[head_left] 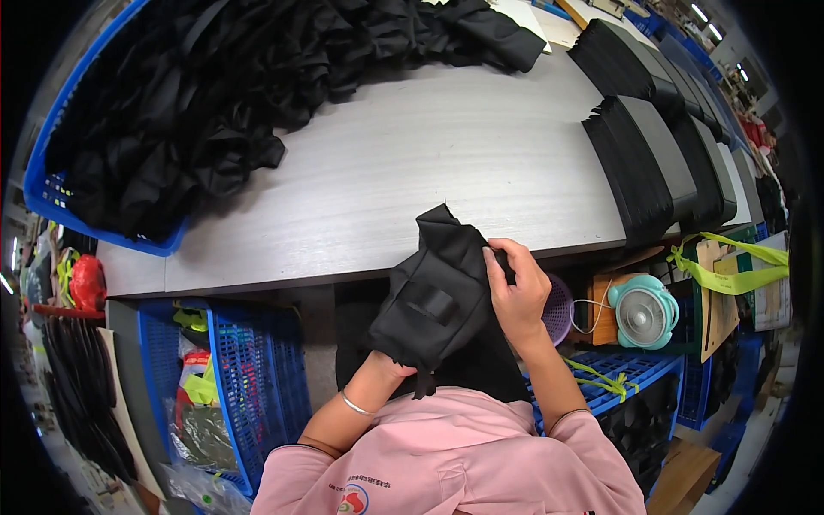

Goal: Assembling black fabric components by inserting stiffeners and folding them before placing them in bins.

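Pink sleeves lead to the right hand [518,292] pinching a floppy black fabric pouch [433,292], left hand hidden inside.

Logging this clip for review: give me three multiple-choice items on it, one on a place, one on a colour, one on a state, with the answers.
1. Where is the heap of black fabric?
A. in the blue bin at the table's far left
B. on the floor by the fan
C. on the person's lap

2. What colour is the small fan?
A. red
B. teal
C. black

3. How is the black pouch held?
A. lying flat on the table, untouched
B. hanging from a hook
C. left hand inside it, right hand pinching its top edge

Answers:
1 A, the heap fills the blue bin.
2 B, the fan is teal.
3 C, the left hand goes into the pouch; the right hand grips its edge.
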The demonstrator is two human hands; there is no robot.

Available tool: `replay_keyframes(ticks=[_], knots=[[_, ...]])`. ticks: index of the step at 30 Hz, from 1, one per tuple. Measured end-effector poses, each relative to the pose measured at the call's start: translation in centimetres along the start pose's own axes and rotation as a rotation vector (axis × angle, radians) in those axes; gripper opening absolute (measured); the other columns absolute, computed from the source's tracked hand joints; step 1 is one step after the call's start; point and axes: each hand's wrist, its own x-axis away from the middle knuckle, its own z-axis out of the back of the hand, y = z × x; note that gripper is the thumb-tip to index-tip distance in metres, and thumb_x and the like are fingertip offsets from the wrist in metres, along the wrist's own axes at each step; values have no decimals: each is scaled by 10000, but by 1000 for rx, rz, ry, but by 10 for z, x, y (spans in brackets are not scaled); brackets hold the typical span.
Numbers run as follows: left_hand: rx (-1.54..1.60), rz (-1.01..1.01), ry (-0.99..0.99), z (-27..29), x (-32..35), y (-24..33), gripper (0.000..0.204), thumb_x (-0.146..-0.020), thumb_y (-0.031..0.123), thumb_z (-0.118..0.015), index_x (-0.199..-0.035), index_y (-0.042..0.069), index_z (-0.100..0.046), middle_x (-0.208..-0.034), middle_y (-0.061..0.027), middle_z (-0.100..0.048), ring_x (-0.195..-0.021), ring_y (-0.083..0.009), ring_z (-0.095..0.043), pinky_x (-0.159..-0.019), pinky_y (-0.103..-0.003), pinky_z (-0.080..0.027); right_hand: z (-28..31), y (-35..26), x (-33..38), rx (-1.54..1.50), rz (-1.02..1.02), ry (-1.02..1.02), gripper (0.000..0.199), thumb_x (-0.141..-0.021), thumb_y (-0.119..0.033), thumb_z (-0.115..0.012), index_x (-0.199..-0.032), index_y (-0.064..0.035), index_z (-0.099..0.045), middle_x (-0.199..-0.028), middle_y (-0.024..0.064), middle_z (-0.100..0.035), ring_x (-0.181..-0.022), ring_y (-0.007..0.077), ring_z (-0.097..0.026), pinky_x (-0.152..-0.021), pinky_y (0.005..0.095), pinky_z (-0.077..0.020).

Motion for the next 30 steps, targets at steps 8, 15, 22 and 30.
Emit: replay_keyframes(ticks=[8,15,22,30], knots=[[-137,-134,-28,13,1,5,498,-1061,302,-391,-1507,89,-327,-1511,-108,-412,-1348,-248,-457,-1121,-416,-400,13,-6,-1,-372,-425,-175,237,-866,-38,-709,-1098,-19,-667,-947,93,-709,-808,154,-664,-741,280,-526],[304,-73,57,11,-1,4,467,-1038,203,-453,-1477,68,-367,-1430,-92,-509,-1276,-221,-518,-1076,-377,-440,7,0,-7,-350,-290,-191,160,-854,5,-673,-1012,31,-681,-1131,136,-701,-969,198,-690,-835,276,-522],[-422,-182,-3,79,-17,9,454,-1057,231,-415,-1465,38,-377,-1455,-121,-473,-1299,-238,-493,-1096,-371,-421,49,10,-31,-737,24,-841,49,-818,-70,-711,-838,-40,-678,-1114,86,-690,-1280,305,-517,-1126,445,-320],[-519,-259,38,65,-30,11,445,-1018,178,-508,-1433,34,-432,-1430,-139,-503,-1285,-249,-515,-1119,-388,-392,35,35,-99,-164,-13,-349,79,-962,-56,-574,-941,19,-589,-1113,114,-592,-908,206,-633,-772,311,-501]])
